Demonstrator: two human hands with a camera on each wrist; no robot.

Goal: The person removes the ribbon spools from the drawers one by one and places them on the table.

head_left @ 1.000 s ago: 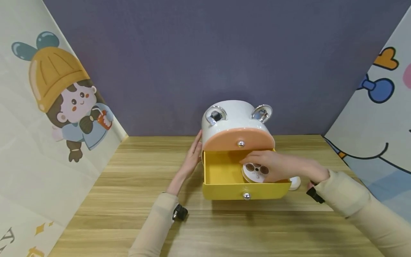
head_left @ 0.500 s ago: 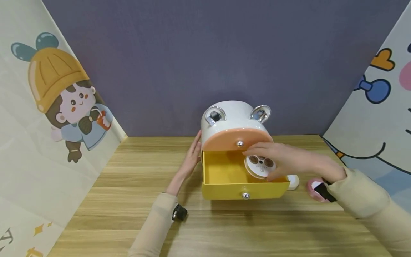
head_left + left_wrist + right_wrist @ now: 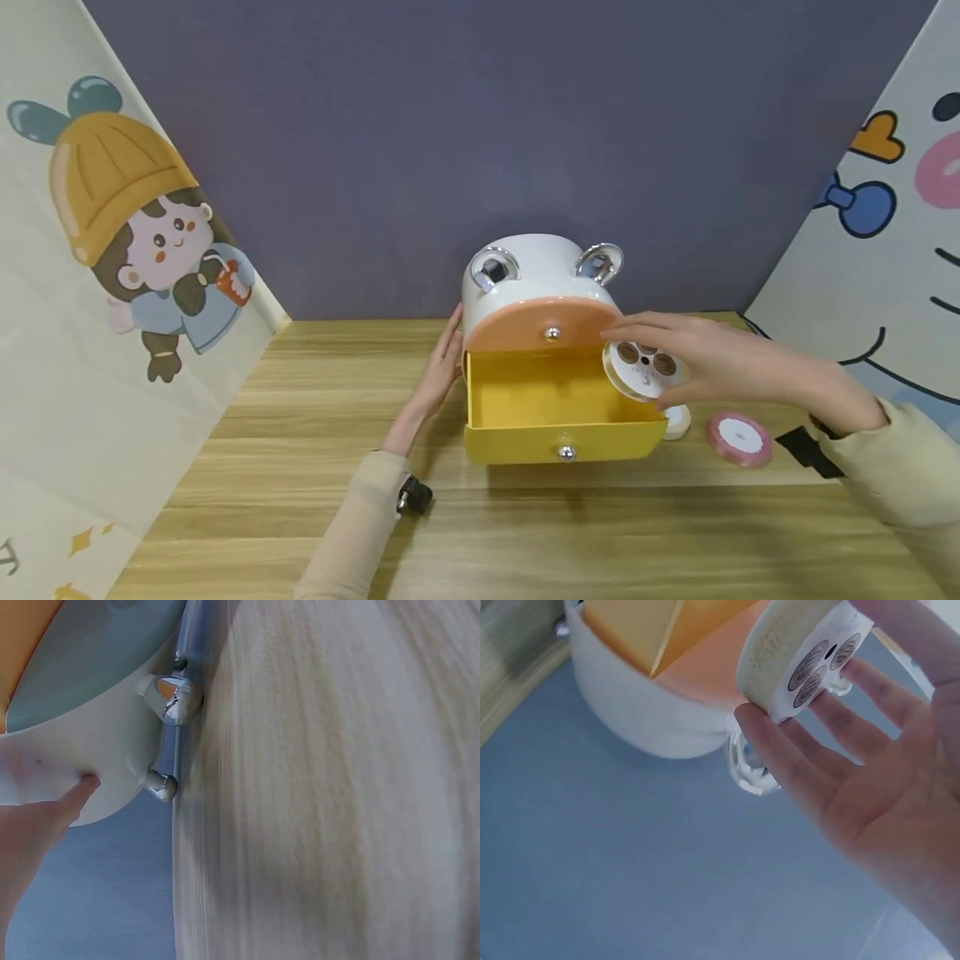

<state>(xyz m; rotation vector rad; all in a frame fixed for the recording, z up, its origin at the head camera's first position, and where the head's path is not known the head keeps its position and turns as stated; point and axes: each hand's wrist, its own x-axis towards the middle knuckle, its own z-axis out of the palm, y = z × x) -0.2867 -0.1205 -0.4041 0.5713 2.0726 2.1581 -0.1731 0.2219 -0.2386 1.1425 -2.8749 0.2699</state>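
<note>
A white spool of cream ribbon (image 3: 642, 372), its face marked with brown circles, is pinched between the thumb and fingers of my right hand (image 3: 697, 358). It overlaps the right front corner of the pulled-out yellow drawer (image 3: 566, 446) in the head view. That drawer belongs to a white rounded storage box (image 3: 536, 262) with silver ears and an orange upper front. My left hand (image 3: 438, 375) rests on the box's left side with fingers extended. In the left wrist view, a fingertip (image 3: 90, 781) of it touches the white wall. The right wrist view shows the ribbon's patterned edge.
On the wooden table (image 3: 315, 467), a pink ribbon spool (image 3: 739, 439) lies right of the drawer. Another pale spool (image 3: 677, 422) sits beside the drawer's right corner, partly hidden. A dark grey panel (image 3: 420, 158) stands behind the box.
My right hand has lifted the cream ribbon spool up and rightward from the drawer. The pink spool has come into full view. My left hand has stayed against the box.
</note>
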